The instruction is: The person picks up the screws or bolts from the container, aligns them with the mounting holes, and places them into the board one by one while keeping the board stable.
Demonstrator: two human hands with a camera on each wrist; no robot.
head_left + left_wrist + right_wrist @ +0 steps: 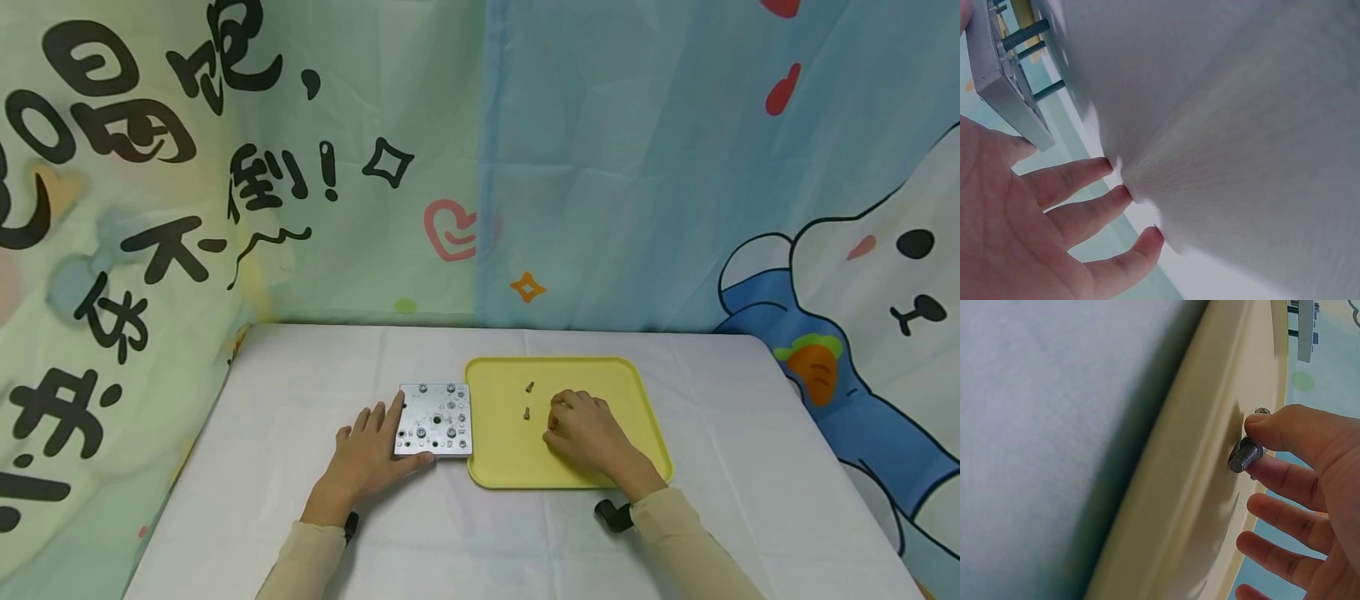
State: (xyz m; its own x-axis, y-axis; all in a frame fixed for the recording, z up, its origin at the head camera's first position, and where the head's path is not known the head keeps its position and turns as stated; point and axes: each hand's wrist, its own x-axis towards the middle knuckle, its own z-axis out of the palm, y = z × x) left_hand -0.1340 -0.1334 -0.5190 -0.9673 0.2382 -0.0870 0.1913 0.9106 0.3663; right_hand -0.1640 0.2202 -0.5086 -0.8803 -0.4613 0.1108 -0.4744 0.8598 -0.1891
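Observation:
A square silver metal plate [437, 406] with several bolt heads on top stands left of the yellow tray [491, 475]. Threaded bolt shafts [1025, 35] stick out of its underside toward the cloth. My left hand [365, 462] steadies the plate, thumb at the near edge and index finger along the left side. Its other fingertips [1124, 192] press into the white cloth. Over the tray, my right hand [588, 429] pinches a bolt [1246, 454] between thumb and index finger, its threaded end showing. Two small bolts lie on the tray: one farther back [529, 387], one nearer [527, 413].
A white cloth [360, 358] covers the table. The yellow tray has a raised rim [570, 360] and lies right beside the plate. Printed curtains [600, 167] hang behind the table and along both sides.

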